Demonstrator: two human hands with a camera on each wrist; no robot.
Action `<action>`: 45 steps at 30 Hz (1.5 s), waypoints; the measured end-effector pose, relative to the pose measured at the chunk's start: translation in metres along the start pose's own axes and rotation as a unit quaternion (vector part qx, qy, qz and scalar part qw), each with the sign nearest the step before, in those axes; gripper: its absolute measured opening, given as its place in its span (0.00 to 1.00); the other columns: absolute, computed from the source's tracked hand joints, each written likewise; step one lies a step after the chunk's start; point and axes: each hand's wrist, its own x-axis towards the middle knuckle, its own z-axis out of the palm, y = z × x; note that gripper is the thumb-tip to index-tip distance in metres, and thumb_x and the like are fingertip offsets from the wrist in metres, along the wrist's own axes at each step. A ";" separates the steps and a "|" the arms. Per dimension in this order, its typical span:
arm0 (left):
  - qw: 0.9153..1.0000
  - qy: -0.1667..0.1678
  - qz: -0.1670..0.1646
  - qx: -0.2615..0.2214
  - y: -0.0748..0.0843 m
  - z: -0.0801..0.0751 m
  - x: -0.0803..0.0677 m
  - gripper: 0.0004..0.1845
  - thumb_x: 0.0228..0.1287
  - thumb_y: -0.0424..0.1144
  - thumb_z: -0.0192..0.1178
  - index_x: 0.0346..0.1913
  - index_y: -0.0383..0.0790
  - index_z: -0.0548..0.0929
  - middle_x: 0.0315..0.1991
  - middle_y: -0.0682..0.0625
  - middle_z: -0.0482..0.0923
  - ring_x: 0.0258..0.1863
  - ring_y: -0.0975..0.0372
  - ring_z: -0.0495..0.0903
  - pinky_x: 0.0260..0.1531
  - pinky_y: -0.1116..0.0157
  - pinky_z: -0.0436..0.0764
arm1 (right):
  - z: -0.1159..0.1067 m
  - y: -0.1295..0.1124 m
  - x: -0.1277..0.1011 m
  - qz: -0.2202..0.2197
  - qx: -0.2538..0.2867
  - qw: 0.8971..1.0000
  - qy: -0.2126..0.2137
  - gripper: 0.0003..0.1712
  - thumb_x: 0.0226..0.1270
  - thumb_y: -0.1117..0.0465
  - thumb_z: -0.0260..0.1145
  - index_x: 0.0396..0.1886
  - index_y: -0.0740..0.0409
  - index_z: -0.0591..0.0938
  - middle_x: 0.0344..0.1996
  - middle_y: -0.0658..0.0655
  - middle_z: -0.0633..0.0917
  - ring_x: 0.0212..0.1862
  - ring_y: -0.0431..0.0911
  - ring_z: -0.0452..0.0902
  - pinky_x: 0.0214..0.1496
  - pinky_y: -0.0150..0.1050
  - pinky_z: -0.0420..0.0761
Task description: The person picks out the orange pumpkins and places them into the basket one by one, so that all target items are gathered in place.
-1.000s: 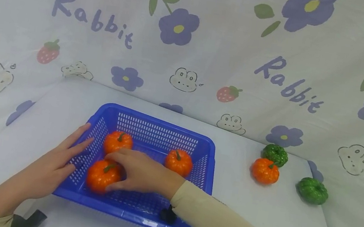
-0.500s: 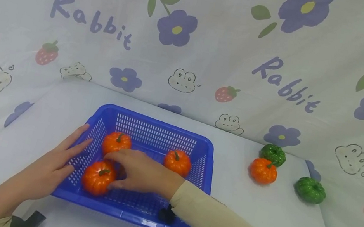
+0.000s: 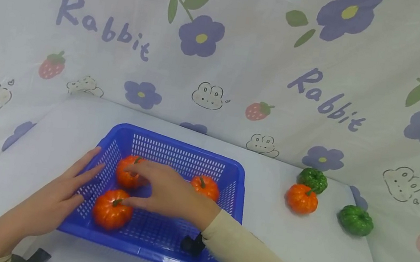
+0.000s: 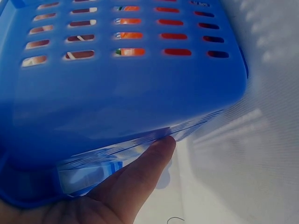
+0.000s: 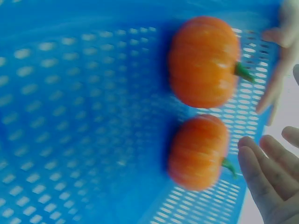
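A blue plastic basket (image 3: 185, 159) with slotted walls holds three small orange pumpkins. The front-left pumpkin (image 3: 112, 211) sits beside the left wall. Behind it, the back-left pumpkin (image 3: 124, 172) is partly covered by my right hand (image 3: 168, 192), and the right-hand pumpkin (image 3: 206, 188) is partly behind that hand too. My right hand hovers over the basket with spread fingers and holds nothing; in the right wrist view its fingers (image 5: 266, 172) are apart from both left pumpkins. My left hand (image 3: 55, 198) rests against the basket's left side, its thumb (image 4: 149, 163) touching the outer wall.
On the white table to the right are another orange pumpkin (image 3: 301, 199), a dark green pumpkin (image 3: 312, 180) right behind it, and a green pumpkin (image 3: 355, 220) near the table's right edge. A printed cloth (image 3: 244, 63) hangs behind the table.
My right hand let go of the front-left pumpkin, which settled slightly left and nearer the basket's front. The hand then lifted away from it. My left hand stayed at the basket's side.
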 end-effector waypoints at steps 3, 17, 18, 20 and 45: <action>1.000 -0.002 -0.002 -0.001 0.000 0.001 0.000 0.36 0.75 0.26 0.54 0.84 0.34 0.63 0.90 0.50 0.35 0.85 0.38 0.47 0.70 0.30 0.60 | -0.007 -0.002 -0.003 -0.003 0.013 1.000 0.018 0.39 0.70 0.42 0.78 0.76 0.51 0.79 0.70 0.49 0.83 0.66 0.40 0.80 0.71 0.36 0.77; 1.000 -0.007 -0.012 0.001 0.000 0.000 0.003 0.36 0.75 0.26 0.55 0.84 0.32 0.64 0.90 0.49 0.34 0.85 0.37 0.47 0.69 0.29 0.61 | -0.038 0.002 -0.025 0.007 0.082 0.994 0.074 0.38 0.70 0.44 0.79 0.76 0.46 0.79 0.65 0.43 0.83 0.57 0.33 0.80 0.62 0.31 0.81; 1.000 -0.006 -0.010 0.000 0.000 0.000 0.003 0.36 0.75 0.26 0.54 0.84 0.32 0.64 0.90 0.49 0.34 0.85 0.37 0.46 0.70 0.29 0.60 | -0.039 0.002 -0.026 0.008 0.085 0.993 0.075 0.38 0.70 0.44 0.79 0.76 0.46 0.79 0.65 0.43 0.83 0.58 0.33 0.80 0.62 0.31 0.81; 1.000 -0.006 -0.010 0.001 0.000 -0.001 0.003 0.36 0.75 0.26 0.54 0.84 0.32 0.64 0.90 0.49 0.34 0.85 0.38 0.46 0.70 0.30 0.59 | -0.042 0.003 -0.028 0.009 0.092 0.993 0.079 0.39 0.70 0.44 0.79 0.76 0.46 0.78 0.66 0.44 0.83 0.59 0.34 0.80 0.63 0.32 0.81; 1.000 -0.002 -0.004 0.004 -0.001 0.000 0.002 0.36 0.75 0.26 0.53 0.85 0.34 0.63 0.90 0.50 0.35 0.86 0.39 0.46 0.75 0.41 0.55 | -0.062 0.018 -0.060 0.046 0.113 0.981 0.151 0.39 0.68 0.49 0.81 0.76 0.49 0.79 0.65 0.47 0.84 0.63 0.45 0.84 0.67 0.48 0.83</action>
